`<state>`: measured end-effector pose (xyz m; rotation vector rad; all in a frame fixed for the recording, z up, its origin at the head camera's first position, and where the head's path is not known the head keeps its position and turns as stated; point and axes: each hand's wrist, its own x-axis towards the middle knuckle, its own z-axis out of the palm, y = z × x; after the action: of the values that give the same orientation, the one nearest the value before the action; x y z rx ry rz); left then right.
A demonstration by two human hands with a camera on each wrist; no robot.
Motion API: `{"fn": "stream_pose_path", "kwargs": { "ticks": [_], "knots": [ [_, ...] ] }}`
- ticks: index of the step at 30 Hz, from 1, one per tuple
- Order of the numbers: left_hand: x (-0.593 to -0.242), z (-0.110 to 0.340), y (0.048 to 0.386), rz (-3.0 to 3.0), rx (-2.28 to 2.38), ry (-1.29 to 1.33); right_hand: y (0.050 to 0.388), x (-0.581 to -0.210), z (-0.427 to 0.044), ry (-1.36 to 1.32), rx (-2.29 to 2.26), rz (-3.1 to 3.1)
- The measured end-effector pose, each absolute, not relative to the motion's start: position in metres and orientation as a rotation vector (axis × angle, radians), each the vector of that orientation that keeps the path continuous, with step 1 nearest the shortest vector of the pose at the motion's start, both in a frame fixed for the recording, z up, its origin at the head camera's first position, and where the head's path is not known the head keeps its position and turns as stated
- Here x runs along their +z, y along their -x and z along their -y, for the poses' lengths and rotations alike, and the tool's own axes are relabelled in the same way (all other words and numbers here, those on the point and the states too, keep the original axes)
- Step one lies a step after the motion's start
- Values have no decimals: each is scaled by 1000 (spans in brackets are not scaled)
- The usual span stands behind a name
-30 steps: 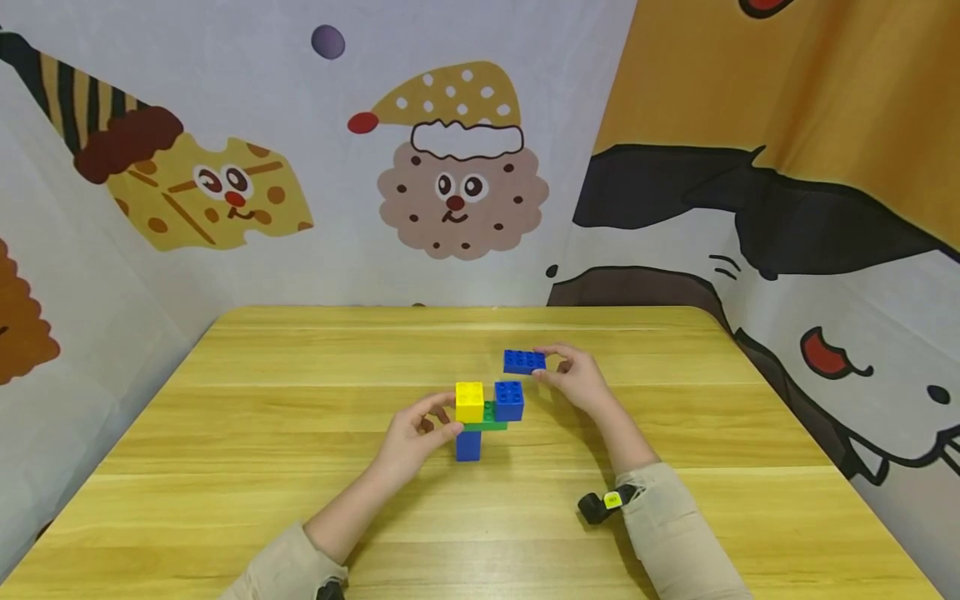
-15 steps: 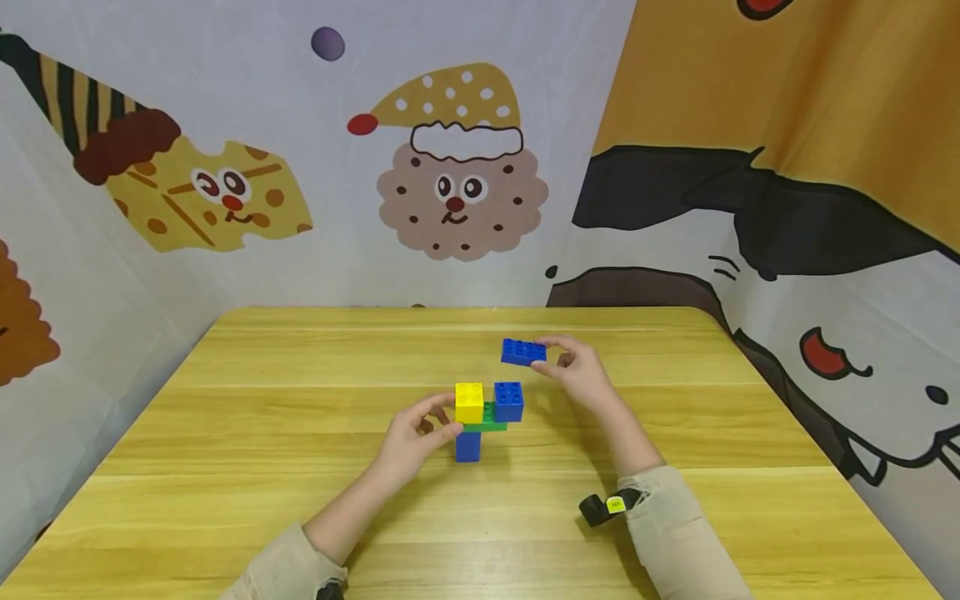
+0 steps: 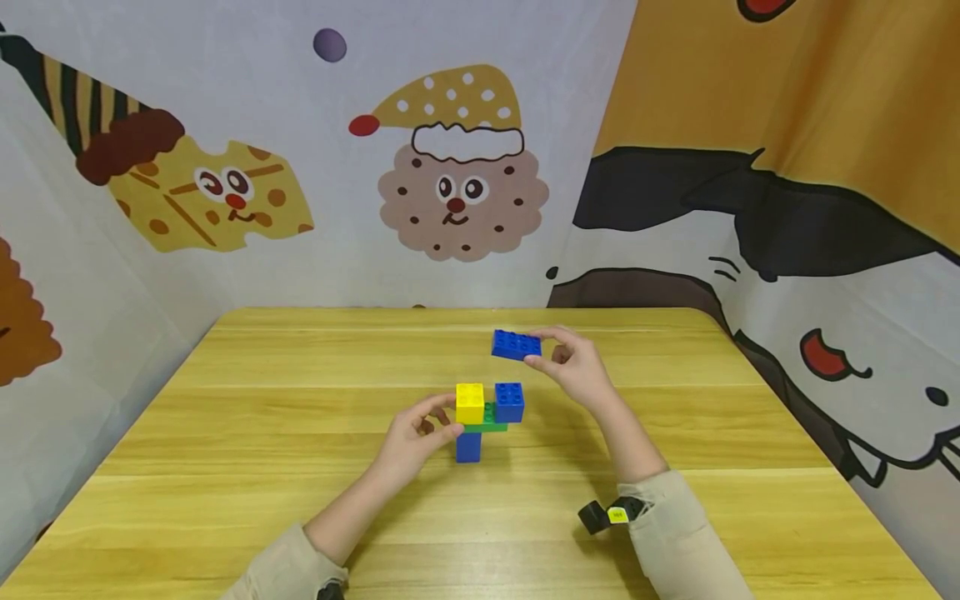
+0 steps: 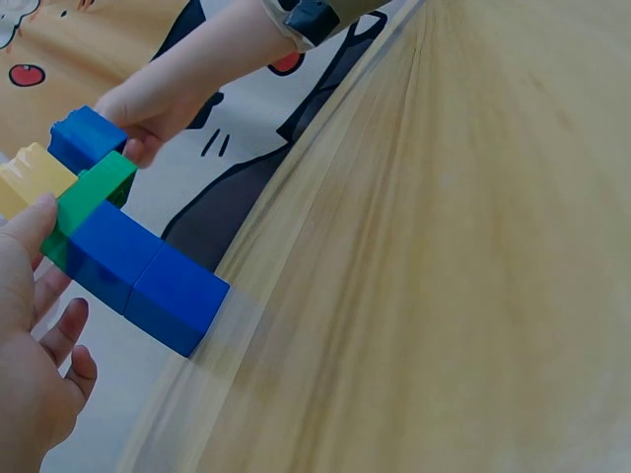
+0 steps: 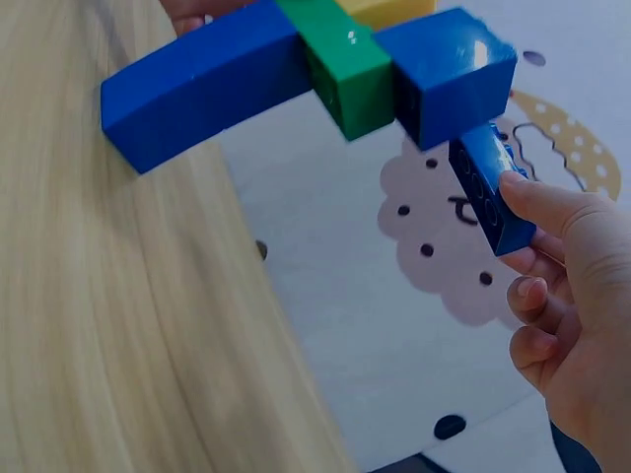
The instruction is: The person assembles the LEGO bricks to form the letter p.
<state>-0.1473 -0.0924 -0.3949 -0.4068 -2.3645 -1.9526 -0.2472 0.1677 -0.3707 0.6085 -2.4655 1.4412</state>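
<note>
A small build of toy building bricks stands upright on the table. Its base is a column of two blue bricks [image 4: 177, 299], a green brick [image 3: 491, 427] lies across the top, and on that sit a yellow brick [image 3: 470, 403] at the left and a square blue brick [image 3: 509, 403] at the right. My left hand [image 3: 411, 432] steadies the build, thumb and forefinger pinching it around the yellow brick and the green one. Behind and above the build, my right hand [image 3: 577, 367] pinches a long blue brick [image 3: 516, 345] by its right end, studs upward, apart from the build.
The wooden table [image 3: 300, 517] spreads around the build, its far edge beneath a printed cartoon curtain [image 3: 337, 275]. A black wrist camera [image 3: 596, 517] juts inward from the right sleeve.
My right hand has lifted the long blue brick up and slightly left, and the brick has turned a little. The left hand and the build have stayed in place.
</note>
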Motion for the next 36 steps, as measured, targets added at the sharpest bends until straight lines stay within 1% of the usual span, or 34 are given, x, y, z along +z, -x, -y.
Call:
{"fn": "stream_pose_path", "kwargs": {
  "ticks": [16, 26, 36],
  "knots": [
    [-395, 93, 147, 2353, -1959, 406, 222, -346, -152, -767, 1413, 2358],
    [-395, 92, 148, 2357, -1950, 413, 211, -339, -144, -910, 1376, 2292],
    [-394, 93, 147, 2371, -1951, 409, 202, -335, -140, -973, 1372, 2334]
  ]
}}
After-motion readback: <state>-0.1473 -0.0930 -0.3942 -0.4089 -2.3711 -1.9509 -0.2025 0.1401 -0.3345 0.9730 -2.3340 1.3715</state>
